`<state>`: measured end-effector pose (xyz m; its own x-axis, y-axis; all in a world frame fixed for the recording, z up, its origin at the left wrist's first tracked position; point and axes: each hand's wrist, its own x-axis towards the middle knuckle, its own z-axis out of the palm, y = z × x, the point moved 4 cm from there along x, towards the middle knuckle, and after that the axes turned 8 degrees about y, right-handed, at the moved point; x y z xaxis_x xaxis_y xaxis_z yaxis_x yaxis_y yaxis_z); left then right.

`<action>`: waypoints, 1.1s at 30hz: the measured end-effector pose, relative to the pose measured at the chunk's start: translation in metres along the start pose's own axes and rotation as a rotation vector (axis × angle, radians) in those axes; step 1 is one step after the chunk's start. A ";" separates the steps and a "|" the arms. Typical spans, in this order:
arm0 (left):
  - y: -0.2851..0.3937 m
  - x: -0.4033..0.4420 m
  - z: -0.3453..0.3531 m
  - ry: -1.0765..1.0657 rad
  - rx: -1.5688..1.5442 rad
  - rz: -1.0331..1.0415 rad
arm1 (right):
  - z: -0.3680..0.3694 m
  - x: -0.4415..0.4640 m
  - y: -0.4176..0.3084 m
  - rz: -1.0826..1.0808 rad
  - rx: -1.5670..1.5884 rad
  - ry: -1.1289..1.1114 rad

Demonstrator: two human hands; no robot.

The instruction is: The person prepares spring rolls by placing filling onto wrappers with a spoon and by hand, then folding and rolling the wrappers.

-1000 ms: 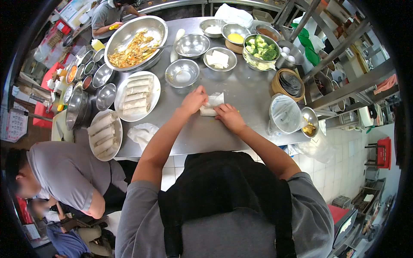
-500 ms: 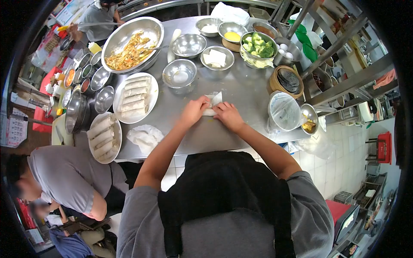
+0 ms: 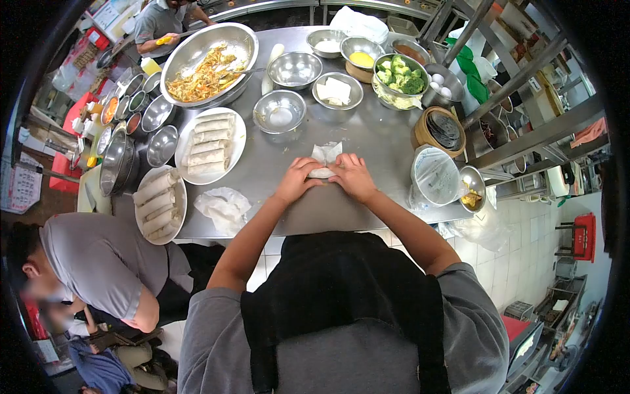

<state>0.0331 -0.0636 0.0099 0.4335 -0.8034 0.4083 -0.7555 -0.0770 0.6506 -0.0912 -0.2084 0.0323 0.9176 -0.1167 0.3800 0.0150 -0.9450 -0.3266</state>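
Observation:
A partly rolled spring roll (image 3: 321, 173) lies on the steel table in front of me, with the loose flap of its wrapper (image 3: 327, 152) spread out on the far side. My left hand (image 3: 296, 179) grips its left end, fingers curled over it. On the other end, my right hand (image 3: 353, 178) presses with its fingers bent and thumb inward. The hands hide much of the roll. To the left, an oval white plate (image 3: 239, 139) carries several finished rolls, and a second white plate (image 3: 181, 222) nearer me holds several more.
A large steel bowl (image 3: 250, 43) of shredded filling stands at the back left. Behind my hands are several small bowls, one with broccoli (image 3: 399, 73). A bamboo steamer (image 3: 422, 133) and a plastic-lined tub (image 3: 436, 176) sit at right. A crumpled white cloth (image 3: 222, 209) and a co-worker (image 3: 105, 266) are left.
The wrapper flap, narrower and pointed before, now lies wider and flatter beyond the roll. My hands have shifted slightly around the roll. The view has moved a little.

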 end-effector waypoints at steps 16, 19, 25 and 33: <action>-0.010 0.009 0.001 -0.030 -0.033 -0.039 | 0.000 0.010 0.017 0.160 0.180 -0.073; 0.005 0.007 -0.007 0.000 0.110 -0.003 | 0.002 0.012 0.021 0.166 0.138 -0.100; 0.011 0.007 -0.003 0.010 0.166 0.041 | 0.003 0.016 0.025 0.199 0.156 -0.133; -0.002 0.013 0.002 -0.042 0.094 0.013 | 0.011 0.019 0.024 0.117 0.003 -0.150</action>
<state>0.0395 -0.0749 0.0128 0.4041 -0.8284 0.3879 -0.8043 -0.1199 0.5819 -0.0697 -0.2300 0.0224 0.9621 -0.1784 0.2063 -0.0940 -0.9269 -0.3633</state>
